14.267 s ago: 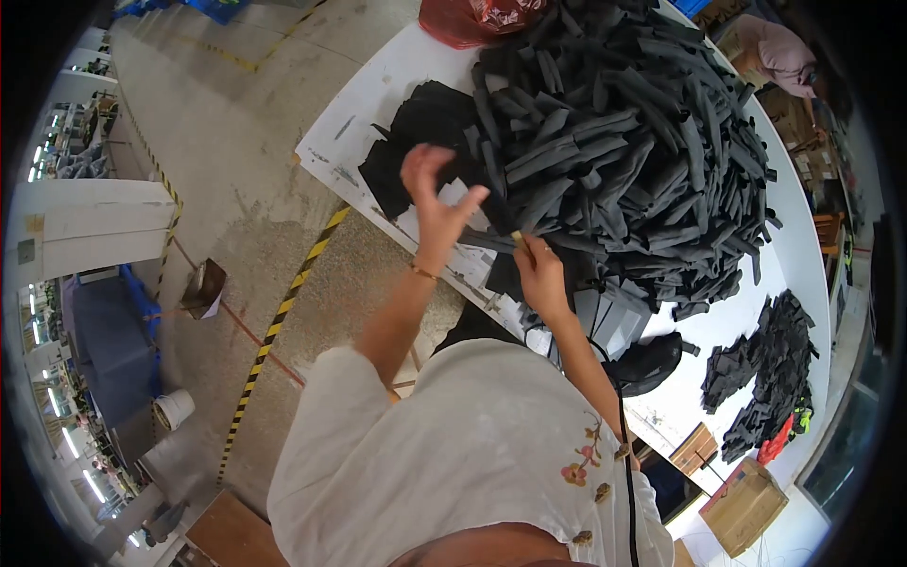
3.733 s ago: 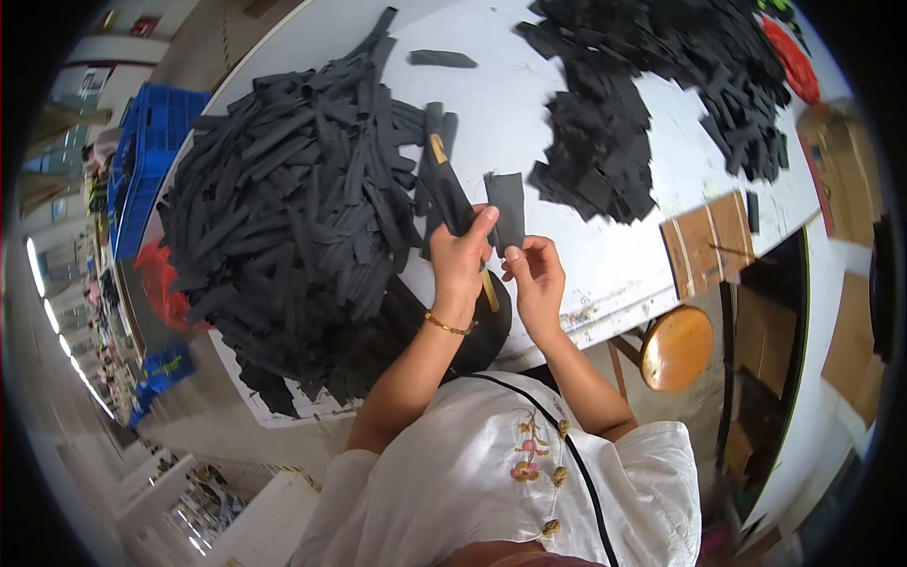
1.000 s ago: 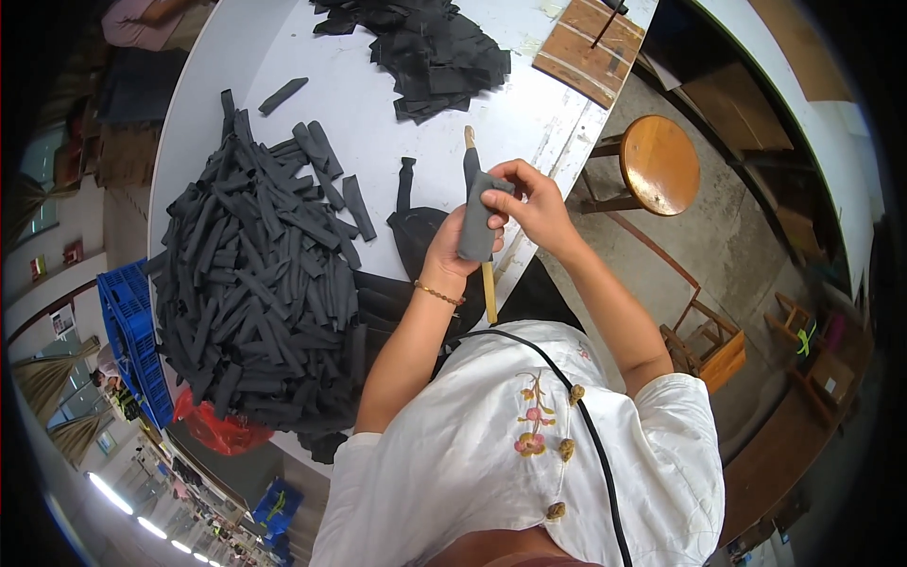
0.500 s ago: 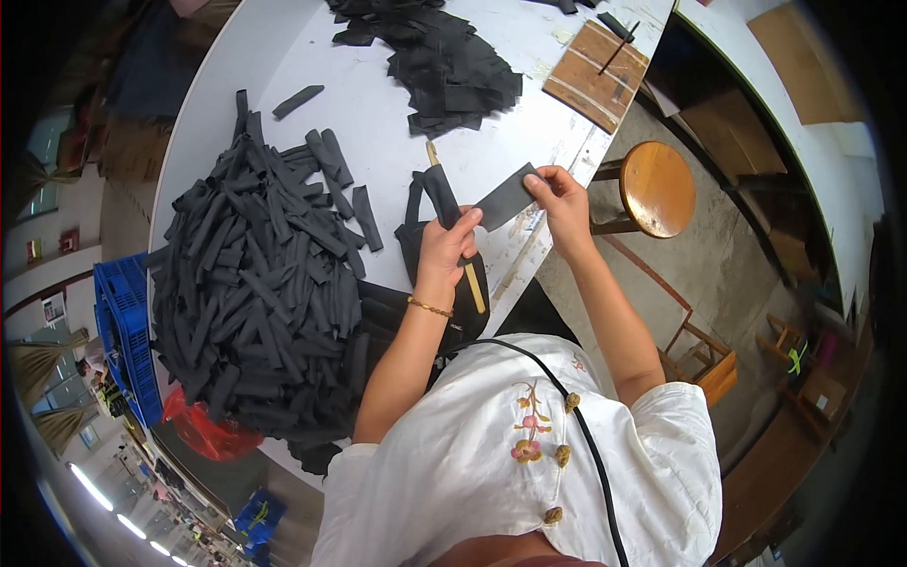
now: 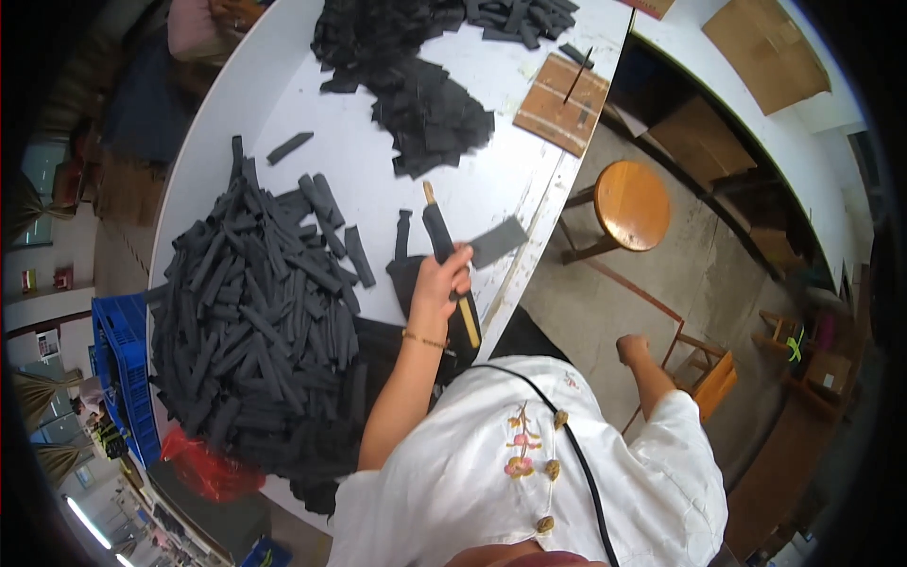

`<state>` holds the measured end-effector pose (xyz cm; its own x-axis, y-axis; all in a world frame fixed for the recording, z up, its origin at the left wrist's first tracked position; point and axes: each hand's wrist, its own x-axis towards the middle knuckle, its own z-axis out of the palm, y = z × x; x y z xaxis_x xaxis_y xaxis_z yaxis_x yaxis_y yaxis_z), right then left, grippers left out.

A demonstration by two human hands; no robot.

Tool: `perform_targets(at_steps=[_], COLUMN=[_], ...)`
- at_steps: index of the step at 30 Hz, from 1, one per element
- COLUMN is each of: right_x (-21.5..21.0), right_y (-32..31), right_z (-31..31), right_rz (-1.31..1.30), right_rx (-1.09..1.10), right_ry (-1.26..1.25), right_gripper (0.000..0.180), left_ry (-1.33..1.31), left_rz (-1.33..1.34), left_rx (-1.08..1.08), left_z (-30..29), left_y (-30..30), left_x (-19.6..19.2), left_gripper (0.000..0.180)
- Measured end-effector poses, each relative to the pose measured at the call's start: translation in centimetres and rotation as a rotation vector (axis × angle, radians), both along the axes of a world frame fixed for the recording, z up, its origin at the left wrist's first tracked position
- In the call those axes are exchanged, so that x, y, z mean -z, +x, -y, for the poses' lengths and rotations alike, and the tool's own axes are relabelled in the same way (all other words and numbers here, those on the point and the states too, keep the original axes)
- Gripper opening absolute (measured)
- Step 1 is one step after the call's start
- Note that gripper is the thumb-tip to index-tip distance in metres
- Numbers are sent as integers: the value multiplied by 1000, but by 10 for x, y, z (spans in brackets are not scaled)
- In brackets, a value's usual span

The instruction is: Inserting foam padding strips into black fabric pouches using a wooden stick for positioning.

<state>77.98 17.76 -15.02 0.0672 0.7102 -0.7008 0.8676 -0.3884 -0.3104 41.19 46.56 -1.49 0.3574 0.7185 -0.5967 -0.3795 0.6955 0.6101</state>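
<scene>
My left hand (image 5: 442, 285) is closed around a pale wooden stick (image 5: 470, 324) partly covered by a dark grey fabric sleeve (image 5: 436, 232). A flat dark grey fabric strip (image 5: 498, 243) is pinched at one end by the same hand, its other end sticking out freely to the right. My right hand (image 5: 635, 350) hangs off the table over the floor with curled fingers; what they hold, if anything, is hidden. Left of the stick lies a large heap of narrow dark fabric tubes (image 5: 255, 312). Farther back is a pile of flat dark strips (image 5: 435, 113).
A brown board with an upright dark spike (image 5: 564, 102) sits at the table's far right edge. A round wooden stool (image 5: 632, 206) stands to the right. At left are a blue crate (image 5: 123, 378) and a red plastic bag (image 5: 208, 465). A black cord (image 5: 586, 463) crosses my shirt.
My right hand has let go of the strip's end and swung right and down, away from the table. The left hand still grips stick and strip. The view has shifted slightly.
</scene>
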Motion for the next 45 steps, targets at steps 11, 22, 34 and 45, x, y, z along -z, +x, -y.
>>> perform_targets(at_steps=[11,22,34,45], right_x=[-114,-116,-219,-33], right_y=[-146,-51,203,222], right_z=[-188,-258,-613,-510], right_rz=[-1393,-982,-876,-539], right_rx=[1045,1009,1077,1447], right_ry=[202,454,1061,1098], right_gripper=[31,12,59,20], left_ry=[-9,-72,-253,-290], left_rz=[37,-55,-177,-180], left_rx=[102,-294,-634,-710], left_z=[19,-13,-1,3], left_y=[48,-5,-95,-92], left_x=[0,14,21,19], left_gripper=[17,22,17,18])
